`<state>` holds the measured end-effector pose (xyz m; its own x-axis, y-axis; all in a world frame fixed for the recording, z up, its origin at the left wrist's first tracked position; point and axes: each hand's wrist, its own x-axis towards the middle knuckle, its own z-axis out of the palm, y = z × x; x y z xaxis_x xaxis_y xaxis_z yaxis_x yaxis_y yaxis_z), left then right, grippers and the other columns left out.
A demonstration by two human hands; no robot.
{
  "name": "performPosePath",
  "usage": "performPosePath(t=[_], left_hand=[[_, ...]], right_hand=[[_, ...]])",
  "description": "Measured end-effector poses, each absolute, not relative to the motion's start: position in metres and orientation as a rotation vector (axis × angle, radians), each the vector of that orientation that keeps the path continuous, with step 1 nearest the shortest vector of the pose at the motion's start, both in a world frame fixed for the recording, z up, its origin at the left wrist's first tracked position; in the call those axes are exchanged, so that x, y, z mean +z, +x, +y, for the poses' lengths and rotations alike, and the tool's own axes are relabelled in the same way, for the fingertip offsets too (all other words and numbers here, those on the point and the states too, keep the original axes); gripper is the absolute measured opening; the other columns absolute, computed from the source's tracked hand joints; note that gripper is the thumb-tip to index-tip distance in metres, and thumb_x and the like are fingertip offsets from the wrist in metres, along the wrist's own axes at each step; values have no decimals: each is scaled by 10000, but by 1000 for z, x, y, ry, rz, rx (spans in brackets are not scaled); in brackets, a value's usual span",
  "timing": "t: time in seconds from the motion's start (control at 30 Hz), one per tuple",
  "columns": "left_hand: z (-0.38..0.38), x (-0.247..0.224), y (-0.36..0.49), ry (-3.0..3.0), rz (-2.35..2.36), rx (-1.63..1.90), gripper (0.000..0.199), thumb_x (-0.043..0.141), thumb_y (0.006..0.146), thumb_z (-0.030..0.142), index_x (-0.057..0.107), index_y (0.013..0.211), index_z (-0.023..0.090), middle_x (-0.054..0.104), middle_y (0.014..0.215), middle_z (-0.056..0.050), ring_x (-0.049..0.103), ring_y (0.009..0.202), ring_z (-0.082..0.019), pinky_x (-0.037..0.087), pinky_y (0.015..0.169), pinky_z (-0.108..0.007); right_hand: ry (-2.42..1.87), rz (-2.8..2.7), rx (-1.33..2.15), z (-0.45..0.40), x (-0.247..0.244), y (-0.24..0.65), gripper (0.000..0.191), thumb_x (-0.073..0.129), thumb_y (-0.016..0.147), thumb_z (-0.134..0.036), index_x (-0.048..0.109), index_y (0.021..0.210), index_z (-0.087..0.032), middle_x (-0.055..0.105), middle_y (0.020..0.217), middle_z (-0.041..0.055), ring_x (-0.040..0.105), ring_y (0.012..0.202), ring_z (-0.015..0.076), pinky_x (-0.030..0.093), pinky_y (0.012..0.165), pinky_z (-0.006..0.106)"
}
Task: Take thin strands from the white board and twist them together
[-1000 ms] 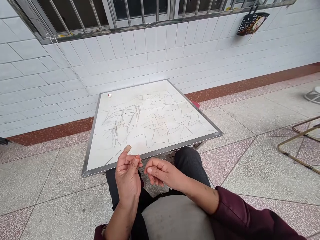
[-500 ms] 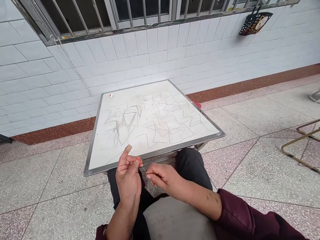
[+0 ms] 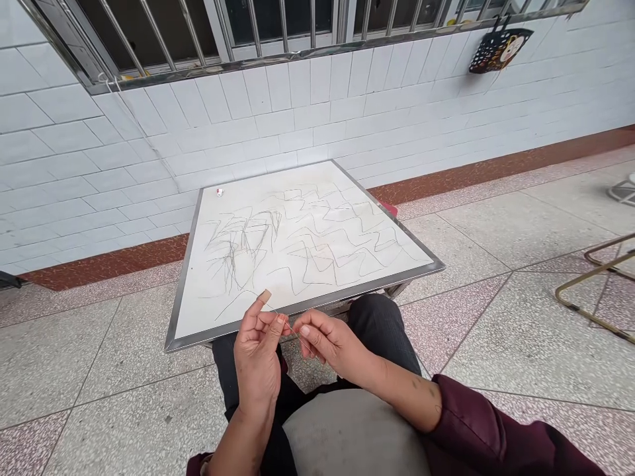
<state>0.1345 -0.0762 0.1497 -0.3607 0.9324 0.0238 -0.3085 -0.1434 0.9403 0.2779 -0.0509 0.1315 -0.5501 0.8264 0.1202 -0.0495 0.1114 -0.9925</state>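
Note:
A thin wire [image 3: 296, 335] runs slantwise between my hands. My left hand [image 3: 260, 354] pinches it between thumb and a finger, while the index finger, with a tan bandage [image 3: 266, 297] round its tip, points up along it. My right hand [image 3: 335, 340] is closed beside it, thumb against curled fingers; the wire's lower end crosses in front of those fingers. On the white tabletop [image 3: 268, 182] ahead, several thin dark bent wires lie in a tangle [image 3: 243, 244] on the left. More zigzag wires [image 3: 337, 231] lie spread out in rows on the right.
A small red-and-white item [image 3: 219, 192] sits at the table's far left corner. The table's metal edge [image 3: 307, 305] is just beyond my hands. Behind stands a tiled wall with a barred window and a hanging dark basket [image 3: 501, 49]. Metal chair legs [image 3: 595, 274] are at right.
My right hand has moved slightly up and its fingers have shifted along the wire, so more of the wire's lower end shows. My left hand has shifted slightly right.

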Motion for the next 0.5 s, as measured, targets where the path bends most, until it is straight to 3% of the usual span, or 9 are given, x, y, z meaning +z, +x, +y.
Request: performPosePath(t=[0.13, 0.27, 0.5], left_hand=[[-75, 147, 135, 869, 1230, 1696, 490, 758, 787, 263, 627, 1259, 244, 574, 684, 60, 568, 650, -94, 496, 757, -243], [-76, 147, 134, 934, 1269, 1674, 512, 757, 790, 278, 613, 1280, 246, 576, 683, 54, 561, 657, -101, 487, 738, -237], [-77, 147, 132, 949, 1323, 1626, 560, 776, 767, 296, 603, 1298, 257, 641, 802, 19, 601, 732, -126, 501, 799, -268]], right_hand=[[-891, -1819, 1247, -52, 129, 276, 174, 596, 923, -380, 579, 998, -225, 598, 694, -33, 535, 588, 115, 396, 549, 225], [-901, -1953, 921, -53, 128, 274, 121, 532, 955, -312, 608, 938, -219, 638, 765, 8, 576, 720, 154, 430, 662, 266], [-865, -1975, 879, -50, 125, 274, 159, 474, 982, -277, 614, 936, -218, 647, 781, 18, 581, 713, 155, 454, 678, 273]])
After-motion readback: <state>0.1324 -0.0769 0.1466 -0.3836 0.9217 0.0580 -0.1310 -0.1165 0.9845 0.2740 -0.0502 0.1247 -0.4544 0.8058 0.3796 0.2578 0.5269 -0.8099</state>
